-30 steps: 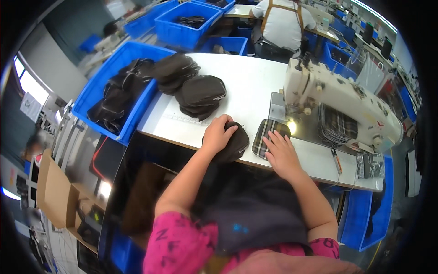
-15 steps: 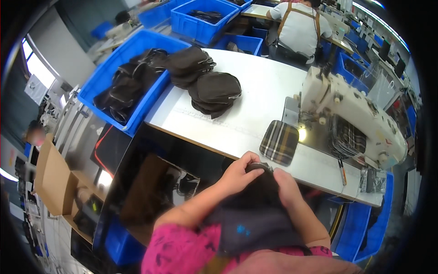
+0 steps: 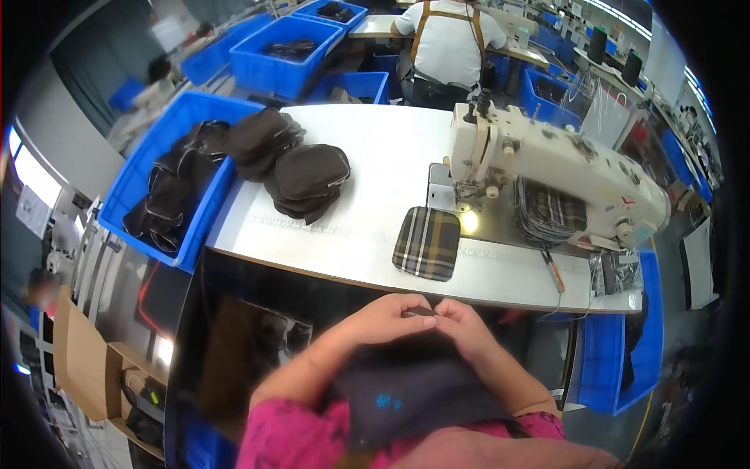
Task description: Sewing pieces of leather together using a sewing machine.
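Note:
Close to my body, below the table's front edge, both hands grip a dark brown zippered fabric piece [image 3: 419, 311]. My left hand [image 3: 389, 319] pinches it from the left with the thumb on top. My right hand [image 3: 461, 322] closes on its right end, fingertips almost meeting the left ones. Most of the piece is hidden by the hands and blends with my dark apron [image 3: 422, 383]. Beyond them, a plaid fabric panel [image 3: 427, 242] with rounded corners lies flat by the sewing machine [image 3: 562, 148], whose lamp glows beside the needle area.
Piles of dark brown pouches [image 3: 312, 173] sit on the white table [image 3: 383, 129], beside a blue bin [image 3: 199, 250] of similar pieces. Under the machine arm is a stack of plaid panels [image 3: 551, 211]. An orange-black tool [image 3: 555, 270] lies near the front edge. A co-worker [image 3: 447, 47] sits beyond.
My view has swung right, so the table things appear further left. Both hands have drawn closer together over the dark piece, and its zipper teeth show less than before.

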Motion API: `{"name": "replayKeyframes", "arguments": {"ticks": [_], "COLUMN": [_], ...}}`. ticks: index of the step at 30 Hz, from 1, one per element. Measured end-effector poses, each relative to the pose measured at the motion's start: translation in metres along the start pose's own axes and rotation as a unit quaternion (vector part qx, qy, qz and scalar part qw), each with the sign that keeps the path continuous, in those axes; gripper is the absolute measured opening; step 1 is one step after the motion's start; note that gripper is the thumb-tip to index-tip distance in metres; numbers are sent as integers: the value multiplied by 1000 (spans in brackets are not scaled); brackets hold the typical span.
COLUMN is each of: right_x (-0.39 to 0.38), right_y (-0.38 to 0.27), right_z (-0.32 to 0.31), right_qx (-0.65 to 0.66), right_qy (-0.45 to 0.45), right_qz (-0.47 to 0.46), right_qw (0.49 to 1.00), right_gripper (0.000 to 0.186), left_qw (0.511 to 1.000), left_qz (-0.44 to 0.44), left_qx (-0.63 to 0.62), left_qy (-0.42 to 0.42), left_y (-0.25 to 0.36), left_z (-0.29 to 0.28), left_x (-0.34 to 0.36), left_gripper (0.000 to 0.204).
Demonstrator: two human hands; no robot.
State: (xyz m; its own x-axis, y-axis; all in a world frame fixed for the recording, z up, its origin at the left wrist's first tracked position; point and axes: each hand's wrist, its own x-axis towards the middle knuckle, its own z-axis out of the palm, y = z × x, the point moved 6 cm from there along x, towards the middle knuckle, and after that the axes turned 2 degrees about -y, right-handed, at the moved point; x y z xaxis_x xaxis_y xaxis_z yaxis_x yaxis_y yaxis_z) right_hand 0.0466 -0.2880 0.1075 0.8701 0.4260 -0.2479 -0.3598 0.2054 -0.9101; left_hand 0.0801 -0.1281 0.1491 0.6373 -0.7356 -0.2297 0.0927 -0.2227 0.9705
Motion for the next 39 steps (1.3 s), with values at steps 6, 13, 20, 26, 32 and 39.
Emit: {"name": "replayKeyframes", "arguments": {"ticks": [6, 13, 20, 26, 32, 39], "right_x": [-10, -26, -31, -20, -19, -12], "right_y": [-3, -17, -50, -52, -2, 1], "right_z": [-4, -11, -22, -18, -14, -20], "right_qx": [-24, 30, 226, 212, 108, -98], "right_qy": [-26, -28, -35, -53, 1, -18], "right_qz": [-20, -88, -185, -175, 26, -24], "right_qw": [999, 995, 956, 960, 994, 995], "right_gripper": [18, 20, 24, 21, 14, 22], "left_qw": [1000, 998, 989, 942, 876, 931], "left_qz": [-9, -11, -13, -62, 79, 30], "left_qx": [22, -43, -147, -328, -441, -336], "left_qy": [-14, -51, -27, 24, 181, 139], "left_y": [10, 12, -38, -66, -37, -52], "left_z": [13, 25, 13, 37, -17, -46], "left_x": [6, 7, 3, 4, 1, 11], "left_gripper": [26, 16, 14, 20, 27, 37]}}
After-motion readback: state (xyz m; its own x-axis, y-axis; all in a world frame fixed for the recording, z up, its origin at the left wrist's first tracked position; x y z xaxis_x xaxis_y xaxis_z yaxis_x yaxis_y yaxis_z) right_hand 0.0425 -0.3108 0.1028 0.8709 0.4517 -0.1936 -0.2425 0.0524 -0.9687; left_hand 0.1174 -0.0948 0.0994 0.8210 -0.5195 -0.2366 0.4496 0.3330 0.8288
